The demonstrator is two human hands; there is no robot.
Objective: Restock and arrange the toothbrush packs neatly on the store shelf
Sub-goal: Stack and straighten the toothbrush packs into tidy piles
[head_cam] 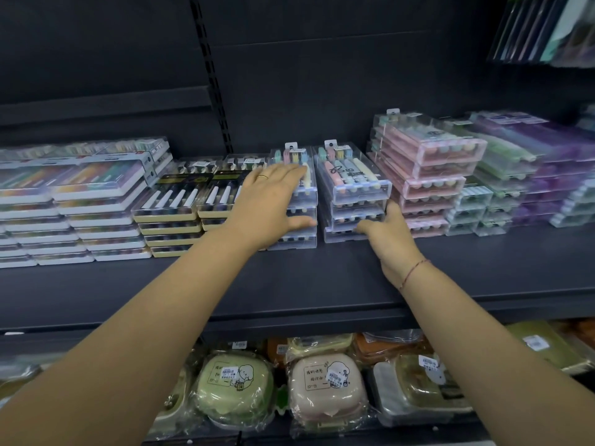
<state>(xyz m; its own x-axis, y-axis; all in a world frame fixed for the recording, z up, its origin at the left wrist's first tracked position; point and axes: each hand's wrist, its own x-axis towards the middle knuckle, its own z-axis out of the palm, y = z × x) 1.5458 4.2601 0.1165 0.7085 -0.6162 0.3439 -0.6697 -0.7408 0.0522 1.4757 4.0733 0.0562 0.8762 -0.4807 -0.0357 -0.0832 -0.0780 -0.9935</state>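
Watching, I had my left hand point(270, 201) flat on the clear stack point(299, 243) beneath it, my right hand point(391, 235) gripping the neighbouring stack point(352, 185) low down.

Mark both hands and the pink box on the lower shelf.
left hand point(273, 201): head view, back of hand.
right hand point(391, 241): head view, back of hand.
pink box point(323, 386): head view, lid top.

Nothing properly legible. Blurry Chinese characters on the green box lid point(235, 384) below the left hand point(267, 204) and the pink box lid point(325, 381) below the right hand point(391, 239). Barcode stickers point(335, 377) there unreadable. Dark squiggle atop the stack of clear packs point(351, 178) by the right hand, undecipherable.
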